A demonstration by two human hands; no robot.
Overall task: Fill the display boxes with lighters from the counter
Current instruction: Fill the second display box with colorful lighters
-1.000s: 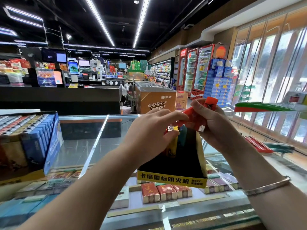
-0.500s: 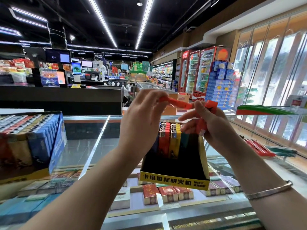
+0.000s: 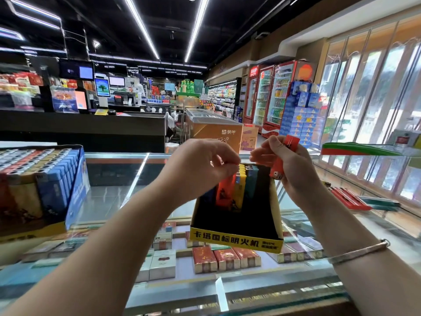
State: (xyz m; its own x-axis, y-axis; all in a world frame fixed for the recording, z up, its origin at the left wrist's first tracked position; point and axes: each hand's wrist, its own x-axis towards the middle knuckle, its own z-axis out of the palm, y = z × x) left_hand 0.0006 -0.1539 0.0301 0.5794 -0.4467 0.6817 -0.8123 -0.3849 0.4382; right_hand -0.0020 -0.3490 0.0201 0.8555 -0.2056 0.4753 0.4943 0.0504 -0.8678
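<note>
Supermarket aisles and drink fridges fill the background, and I'm over the glass tabletop point(image 3: 118, 201) with cigarette packs beneath it. At centre frame stands the black display box with a yellow printed front point(image 3: 237, 226), holding a back row of upright lighters: blue, orange, yellow, teal. My left hand point(image 3: 200, 169) sits over that row, fingers curled, pinching the top of the orange plastic lighter point(image 3: 225, 190) standing in the box. My right hand point(image 3: 289, 165) is clamped on more orange-red lighters point(image 3: 279, 168) just above the box's right rear corner. At left, a full blue-sided lighter box point(image 3: 57, 179).
</note>
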